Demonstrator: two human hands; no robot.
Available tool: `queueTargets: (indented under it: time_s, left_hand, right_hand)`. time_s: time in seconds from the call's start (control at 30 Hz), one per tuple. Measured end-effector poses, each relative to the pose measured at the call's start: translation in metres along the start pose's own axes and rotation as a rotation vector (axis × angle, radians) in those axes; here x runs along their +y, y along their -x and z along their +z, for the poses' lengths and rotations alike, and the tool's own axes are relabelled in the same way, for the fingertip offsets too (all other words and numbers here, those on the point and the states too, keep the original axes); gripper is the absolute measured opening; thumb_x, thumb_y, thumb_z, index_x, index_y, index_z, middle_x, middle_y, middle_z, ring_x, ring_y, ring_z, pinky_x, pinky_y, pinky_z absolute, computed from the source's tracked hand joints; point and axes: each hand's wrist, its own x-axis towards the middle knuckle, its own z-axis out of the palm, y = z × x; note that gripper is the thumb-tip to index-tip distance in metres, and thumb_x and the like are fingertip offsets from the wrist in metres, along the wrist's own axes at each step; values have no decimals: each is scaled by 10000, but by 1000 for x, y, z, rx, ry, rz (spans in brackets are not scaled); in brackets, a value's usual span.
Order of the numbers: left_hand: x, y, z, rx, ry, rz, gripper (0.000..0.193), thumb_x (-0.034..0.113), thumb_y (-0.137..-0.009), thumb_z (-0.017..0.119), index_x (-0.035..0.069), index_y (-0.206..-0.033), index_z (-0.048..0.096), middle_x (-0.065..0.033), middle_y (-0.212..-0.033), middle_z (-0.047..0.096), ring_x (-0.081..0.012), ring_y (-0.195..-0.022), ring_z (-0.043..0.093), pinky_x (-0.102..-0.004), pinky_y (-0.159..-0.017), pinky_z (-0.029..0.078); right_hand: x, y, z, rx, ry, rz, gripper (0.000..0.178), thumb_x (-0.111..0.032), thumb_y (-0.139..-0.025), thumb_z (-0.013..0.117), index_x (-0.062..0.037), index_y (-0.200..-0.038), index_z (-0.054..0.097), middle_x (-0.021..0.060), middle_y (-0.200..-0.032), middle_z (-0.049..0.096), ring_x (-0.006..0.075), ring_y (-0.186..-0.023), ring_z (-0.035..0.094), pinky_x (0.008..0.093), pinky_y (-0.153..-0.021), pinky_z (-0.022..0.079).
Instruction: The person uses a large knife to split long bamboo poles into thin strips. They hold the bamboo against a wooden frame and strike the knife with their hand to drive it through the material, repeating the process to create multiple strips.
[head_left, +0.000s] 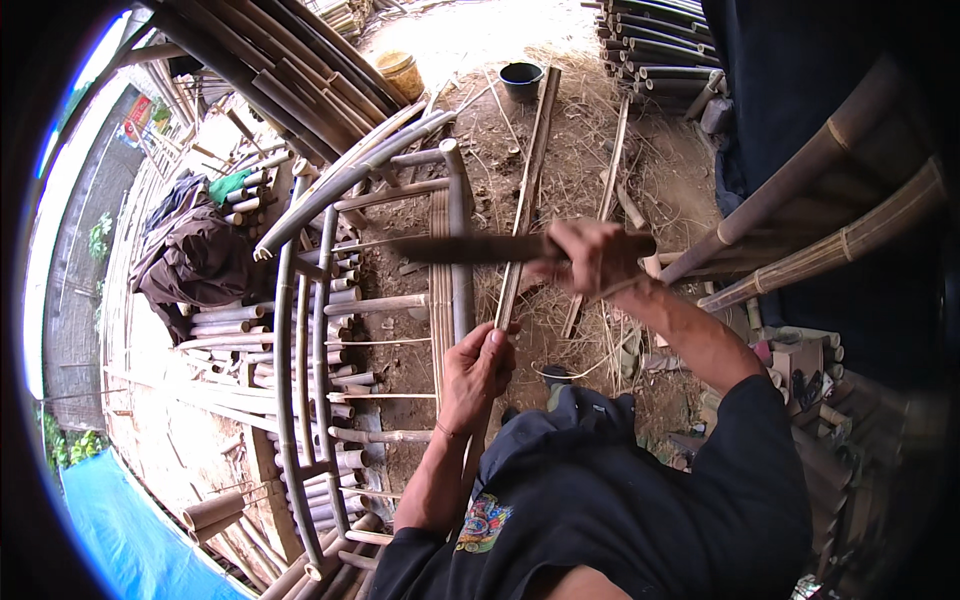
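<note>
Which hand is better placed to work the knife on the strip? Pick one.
The right hand, likely: it holds the knife, which crosses the strip in view, though blur hides whether they touch. The left hand is busy gripping the strip lower in the picture.

The large grey-brown ladder-like bamboo frame has smooth, hard poles with a faint sheen, ringed by slightly raised nodes. To its right, the long split bamboo strip shows a paler, fibrous face. Over the frame, the long dark straight tool looks matt; blur hides its material. Left of the frame, the crumpled dark-brown cloth heap is soft and dull, and the bright-blue sheet looks like thin, fairly smooth plastic. Beyond the frame, the black round bucket appears plastic. The brown earth floor is rough and matt.
</note>
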Motion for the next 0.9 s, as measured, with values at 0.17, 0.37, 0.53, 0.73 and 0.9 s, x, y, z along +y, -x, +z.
queueTargets:
  time_s: [0.17, 0.37, 0.53, 0.73, 0.9]
  left_hand:
    - [-6, 10, 6, -10, 15, -50, 340, 282, -991, 544, -37, -1079, 621, 52, -633, 455, -19, -502, 351, -193, -442, 249]
    - [-9, 15, 16, -57, -60, -111, 328, 290, -994, 538, -7, -1113, 606, 64, -640, 439, -25, -538, 360, -193, -476, 256]
    - [-16, 27, 14, -100, -45, -173, 342, 298, -989, 545, -8, -1126, 613, 57, -659, 464, -28, -553, 374, -189, -489, 271]
    - [-7, -28, 40, 59, -432, -40, 377, 332, -1004, 500, -1, -1103, 645, 35, -708, 536, -30, -595, 427, -197, -524, 344]
    - [-11, -64, 67, 129, -616, 84, 356, 312, -1001, 500, -5, -1020, 662, 31, -627, 501, -38, -580, 436, -217, -520, 356]
  right_hand:
    - [21, -9, -28, -131, -67, 297, 650, -712, -910, 319, -103, -812, 524, -1, -490, 473, 100, -362, 477, 342, -296, 417]
    - [94, -19, -45, 67, 23, 416, 647, -732, -904, 289, -145, -788, 534, -47, -489, 422, 62, -352, 395, 283, -285, 350]
    - [169, -28, -75, 140, -133, 757, 690, -802, -857, 264, -179, -622, 445, -82, -500, 360, 47, -381, 329, 272, -311, 247]
    - [125, -11, -56, -85, -70, 339, 654, -714, -908, 316, -123, -706, 512, -18, -508, 484, 107, -382, 427, 314, -324, 364]
    - [87, 11, -24, 80, 20, -179, 622, -678, -932, 293, -128, -695, 462, -10, -475, 452, 76, -353, 435, 268, -284, 414]
